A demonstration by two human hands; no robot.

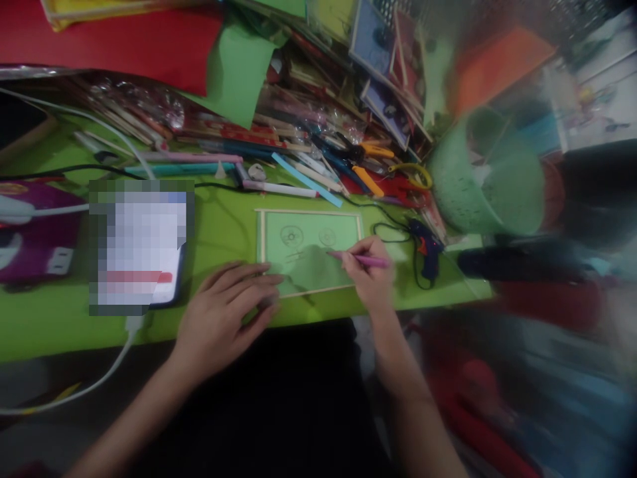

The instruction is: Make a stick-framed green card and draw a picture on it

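A green card (313, 229) edged with thin pale wooden strips lies on the green table cover. Two round drawn shapes and a few short lines show on it. My right hand (371, 269) grips a pink-purple pen (365, 259), its tip at the card right of the middle, below the right circle. My left hand (233, 299) rests flat with fingers stretched over the card's lower left corner, holding nothing.
A phone with a blurred screen (142, 249) and a white cable lies left. A glue gun (425, 249) is right of the card, near a green basket (485, 172). Pens, pliers (361, 149), sticks and framed cards crowd the back. The table edge (308, 322) runs close in front.
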